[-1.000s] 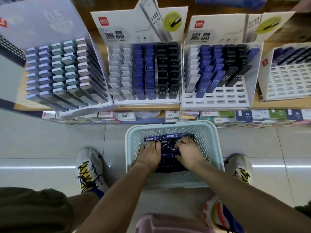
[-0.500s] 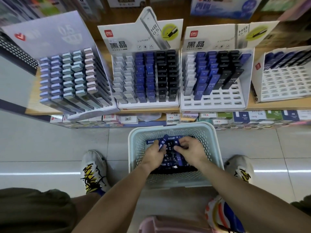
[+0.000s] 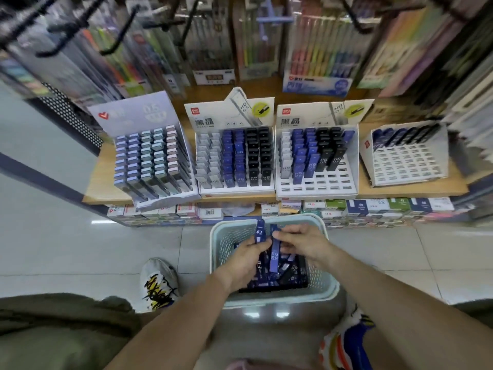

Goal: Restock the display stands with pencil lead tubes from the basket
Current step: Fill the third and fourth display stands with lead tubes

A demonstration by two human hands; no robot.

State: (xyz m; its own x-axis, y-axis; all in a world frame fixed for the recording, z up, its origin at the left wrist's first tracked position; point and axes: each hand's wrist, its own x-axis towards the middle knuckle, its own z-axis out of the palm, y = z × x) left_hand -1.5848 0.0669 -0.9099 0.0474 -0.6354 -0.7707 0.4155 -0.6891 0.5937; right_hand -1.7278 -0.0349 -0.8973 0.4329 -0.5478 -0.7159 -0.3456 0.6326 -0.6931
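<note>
Both my hands were over the basket (image 3: pixel 272 300). My left hand (image 3: pixel 246 260) had its fingers curled round a blue tube (image 3: pixel 259 231) held upright, and my right hand (image 3: pixel 301 241) pinched the top of a second blue tube (image 3: pixel 274 256) hanging down toward the loose pile (image 3: pixel 277 276) inside. The two tubes were just beside each other, nearly touching.

The risk I judged here was a dropped tube: the right pinch sat high on its tube, so a knock against the other one could twist it free and send it back into the pile or over the rim. Mixing grades was another hazard, since the third stand (image 3: pixel 317 182) had open slots in several columns and its printing was small.

How many tubes my left hand held I could not tell; its palm hid anything lower. The tube labels were blurred. The far-right stand (image 3: pixel 405 166) looked mostly bare, though its edge was smeared, and the hanging stock above was too blurred to read.
</note>
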